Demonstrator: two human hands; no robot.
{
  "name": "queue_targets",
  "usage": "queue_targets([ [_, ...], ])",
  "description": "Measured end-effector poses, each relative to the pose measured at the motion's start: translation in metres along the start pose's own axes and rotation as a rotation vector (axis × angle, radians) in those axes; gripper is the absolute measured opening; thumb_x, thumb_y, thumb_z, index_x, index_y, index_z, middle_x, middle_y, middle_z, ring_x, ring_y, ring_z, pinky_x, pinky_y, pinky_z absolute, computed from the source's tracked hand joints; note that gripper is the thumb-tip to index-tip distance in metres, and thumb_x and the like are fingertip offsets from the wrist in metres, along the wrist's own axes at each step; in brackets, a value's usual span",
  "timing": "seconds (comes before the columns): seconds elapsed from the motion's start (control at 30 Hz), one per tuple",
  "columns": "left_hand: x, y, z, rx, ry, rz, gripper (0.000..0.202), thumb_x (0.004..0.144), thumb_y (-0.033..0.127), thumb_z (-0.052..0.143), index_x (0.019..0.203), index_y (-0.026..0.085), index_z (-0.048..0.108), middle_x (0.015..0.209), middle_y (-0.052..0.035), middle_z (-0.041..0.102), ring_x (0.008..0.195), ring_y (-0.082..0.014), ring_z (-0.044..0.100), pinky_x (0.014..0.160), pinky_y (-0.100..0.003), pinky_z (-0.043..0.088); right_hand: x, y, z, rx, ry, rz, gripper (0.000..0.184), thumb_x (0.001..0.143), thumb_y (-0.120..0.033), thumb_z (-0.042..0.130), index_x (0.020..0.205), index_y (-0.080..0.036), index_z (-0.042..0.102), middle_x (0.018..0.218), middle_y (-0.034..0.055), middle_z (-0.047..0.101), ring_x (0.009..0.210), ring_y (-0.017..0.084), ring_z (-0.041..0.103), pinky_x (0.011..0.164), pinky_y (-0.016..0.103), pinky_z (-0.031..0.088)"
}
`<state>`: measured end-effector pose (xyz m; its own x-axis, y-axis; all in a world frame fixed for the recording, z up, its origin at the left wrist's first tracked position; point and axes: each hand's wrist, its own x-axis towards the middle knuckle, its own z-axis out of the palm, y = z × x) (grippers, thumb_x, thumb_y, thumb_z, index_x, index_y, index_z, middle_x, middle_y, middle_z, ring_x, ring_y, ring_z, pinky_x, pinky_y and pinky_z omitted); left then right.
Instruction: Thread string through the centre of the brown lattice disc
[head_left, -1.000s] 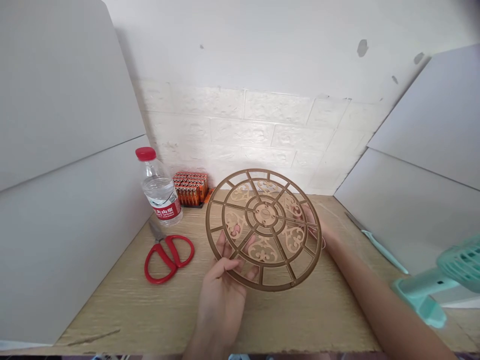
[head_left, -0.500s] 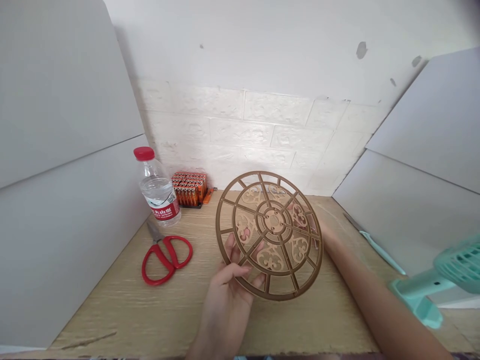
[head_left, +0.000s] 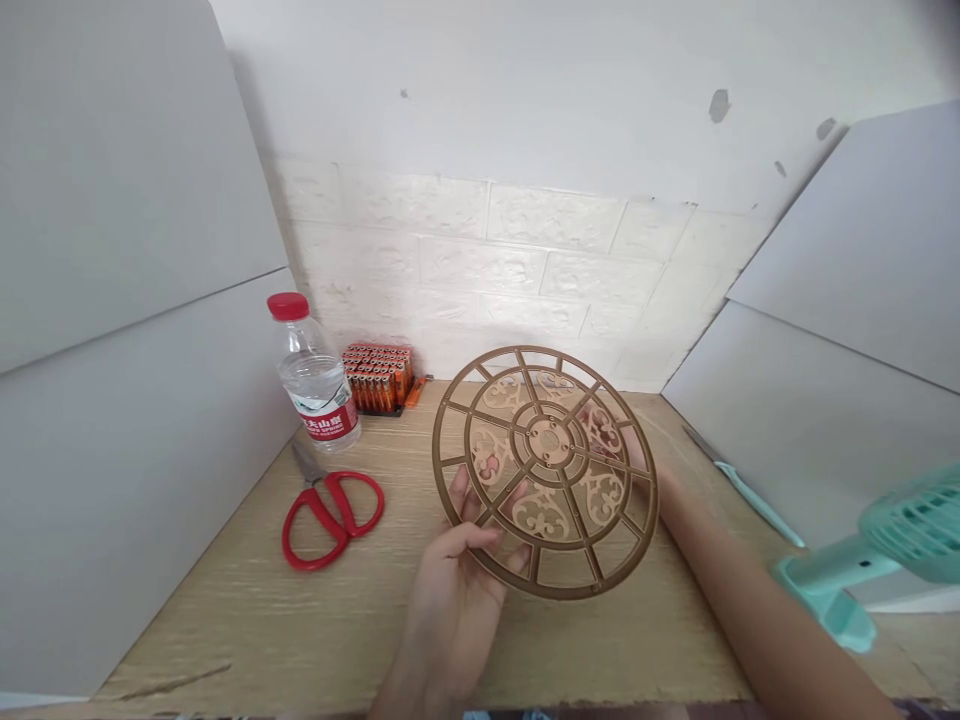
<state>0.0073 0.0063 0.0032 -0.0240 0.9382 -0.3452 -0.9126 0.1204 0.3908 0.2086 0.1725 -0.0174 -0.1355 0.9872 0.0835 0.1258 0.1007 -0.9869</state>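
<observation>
1. Above the wood-grain tabletop (head_left: pixel 225 620), an openwork disc (head_left: pixel 547 437) hangs tilted between both hands, touching neither the tabletop nor anything on it. It is thin, rigid and gold-brown, with a round rim, spokes, inner rings and curling leaf shapes.
2. At the disc's lower left, the left hand (head_left: pixel 450 590) grips the disc, its curled fingers (head_left: pixel 459 492) and thumb (head_left: pixel 469 541) closed on the lattice.
3. At the disc's right edge, the right hand (head_left: pixel 630 450) sits mostly behind the lattice and touches it. How tightly it is closed, I cannot tell.
4. Left of the disc stands a clear plastic bottle (head_left: pixel 315 380) with a ridged red cap (head_left: pixel 288 306) and a red label reading "SPRING". Just beside the bottle is a block of orange-and-black batteries (head_left: pixel 379 378). Red-handled scissors (head_left: pixel 334 515) lie in front of it.
5. Right of the disc lie a knife with a pale teal handle (head_left: pixel 757 505) and a teal fan (head_left: pixel 919 525).
6. Behind the disc rises a white brick-textured wall (head_left: pixel 525 260), with smooth grey boards (head_left: pixel 135 400) to its left.
</observation>
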Motion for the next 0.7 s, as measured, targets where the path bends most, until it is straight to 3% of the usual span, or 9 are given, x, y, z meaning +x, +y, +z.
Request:
queue_targets([
  [0.23, 0.001, -0.002, -0.001, 0.014, -0.014, 0.019, 0.065, 0.069, -0.006, 0.049, 0.126, 0.024, 0.055, 0.123, -0.0068, 0.062, 0.116, -0.0267, 0.058, 0.084, -0.037, 0.055, 0.003, -0.006, 0.004, 0.061, -0.022, 0.051, 0.027, 0.066, -0.055, 0.063, 0.063, -0.028, 0.061, 0.07, 0.008, 0.065, 0.08, 0.028, 0.061, 0.071, 0.041, 0.052],
  [0.4, 0.003, -0.003, -0.001, 0.015, 0.035, 0.049, 0.071, 0.069, -0.007, 0.05, 0.131, 0.027, 0.05, 0.127, -0.0075, 0.06, 0.116, -0.0275, 0.058, 0.083, -0.039, 0.056, 0.003, -0.011, 0.005, 0.076, 0.011, 0.065, 0.026, 0.061, -0.051, 0.07, 0.061, -0.028, 0.058, 0.061, 0.0062, 0.061, 0.078, 0.029, 0.06, 0.07, 0.044, 0.052],
  [0.57, 0.004, -0.002, 0.0, -0.013, 0.04, 0.019, 0.076, 0.069, -0.008, 0.049, 0.135, 0.029, 0.045, 0.131, -0.0085, 0.057, 0.118, -0.029, 0.056, 0.087, -0.041, 0.054, -0.004, -0.019, 0.007, 0.097, 0.011, 0.055, 0.025, 0.062, -0.051, 0.07, 0.067, -0.027, 0.062, 0.073, 0.0066, 0.066, 0.081, 0.028, 0.061, 0.073, 0.042, 0.052],
  [0.7, 0.002, -0.001, 0.002, -0.019, 0.027, 0.015, 0.073, 0.07, -0.008, 0.048, 0.134, 0.028, 0.046, 0.13, -0.0082, 0.058, 0.118, -0.0286, 0.056, 0.089, -0.043, 0.054, 0.001, -0.011, 0.004, 0.091, -0.005, 0.057, 0.022, 0.066, -0.047, 0.068, 0.067, -0.026, 0.061, 0.075, 0.0062, 0.066, 0.081, 0.025, 0.061, 0.076, 0.04, 0.051],
])
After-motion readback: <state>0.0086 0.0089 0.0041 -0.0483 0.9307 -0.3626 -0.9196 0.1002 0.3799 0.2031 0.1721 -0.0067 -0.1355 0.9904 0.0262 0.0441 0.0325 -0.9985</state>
